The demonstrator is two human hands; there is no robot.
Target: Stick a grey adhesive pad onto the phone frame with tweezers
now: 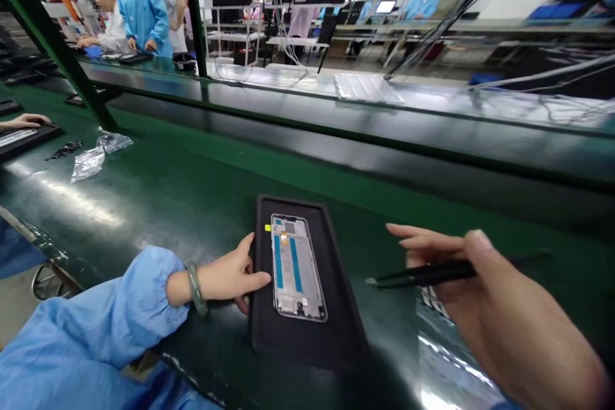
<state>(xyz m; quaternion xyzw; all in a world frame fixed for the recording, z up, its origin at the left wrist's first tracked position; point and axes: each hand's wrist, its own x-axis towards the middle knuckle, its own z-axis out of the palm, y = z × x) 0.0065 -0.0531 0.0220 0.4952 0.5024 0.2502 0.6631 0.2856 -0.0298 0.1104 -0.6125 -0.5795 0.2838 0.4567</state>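
At the far left of the green desk (pixel 158 192), another person's hand (pixel 24 120) rests by a dark tray (pixel 29 138), with loose black parts (pixel 65 149) and crumpled clear plastic bags (pixel 98 154) lying just beside it.

Nearer, the person's left hand (pixel 230 275), in a blue sleeve (pixel 96 327) with a green bangle (pixel 196 288) at the wrist, lies flat with its grip open, fingertips touching the left edge of a black carrier tray (pixel 307 339). Inside the tray sits a phone mid-frame (pixel 296 267), face up, with two blue adhesive strips (pixel 285 264) running lengthwise and a small yellow tab (pixel 268 228) just off its upper left corner.

To the right, the right hand (pixel 485 307) has its grip closed on black tweezers (pixel 423 274), tips pointing left toward the frame but apart from it, hovering above the desk. Beneath this hand something pale shows, too hidden to name.

By my judgement the work stands at the approach: the tray is steadied and the tweezers are lined up, not yet touching. Any move onto the frame would call for a fine, low-angled reach, likely to a strip end or the yellow tab, while the left hand keeps the tray from sliding.

The desk is a glossy green mat with glare patches. Behind it runs a dark conveyor lane (pixel 384 160), then a farther bench with a white tray (pixel 365 86) and loose cables (pixel 528 80). Green frame posts (pixel 57 45) rise at the left. Beyond, people in blue coats (pixel 144 16) work at other benches among racks and monitors.
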